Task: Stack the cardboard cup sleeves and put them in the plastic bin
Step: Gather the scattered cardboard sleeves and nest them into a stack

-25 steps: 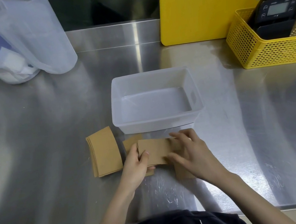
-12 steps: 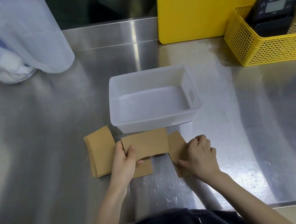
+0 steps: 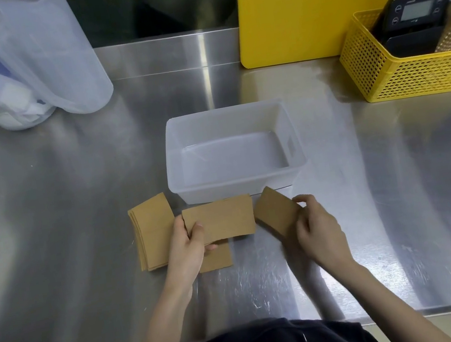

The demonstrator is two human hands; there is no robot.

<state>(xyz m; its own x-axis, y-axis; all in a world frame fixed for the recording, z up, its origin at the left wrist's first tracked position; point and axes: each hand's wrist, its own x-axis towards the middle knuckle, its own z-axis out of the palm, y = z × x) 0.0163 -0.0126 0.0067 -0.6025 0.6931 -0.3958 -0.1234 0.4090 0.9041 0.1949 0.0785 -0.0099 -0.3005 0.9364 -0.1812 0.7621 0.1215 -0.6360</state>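
Note:
The translucent white plastic bin [image 3: 291, 130] sits empty in the middle of the steel counter. Just in front of it, my left hand [image 3: 187, 247] grips a flat brown cardboard sleeve [image 3: 223, 219] by its left end, held above the counter. My right hand [image 3: 317, 228] pinches another sleeve [image 3: 275, 210] by its right edge, tilted up beside the first. A small stack of sleeves [image 3: 153, 232] lies flat to the left. One more sleeve [image 3: 219, 257] lies on the counter under my left hand, partly hidden.
A yellow perforated basket [image 3: 409, 73] with a scale and tools stands at the back right. A yellow board [image 3: 310, 3] leans against the back wall. Clear plastic pitchers [image 3: 23, 61] stand at the back left. The counter's front edge runs near my body.
My hands have separated. The left hand lifted one sleeve and moved it left; the right hand picked up a second sleeve from the counter and raised it to the right.

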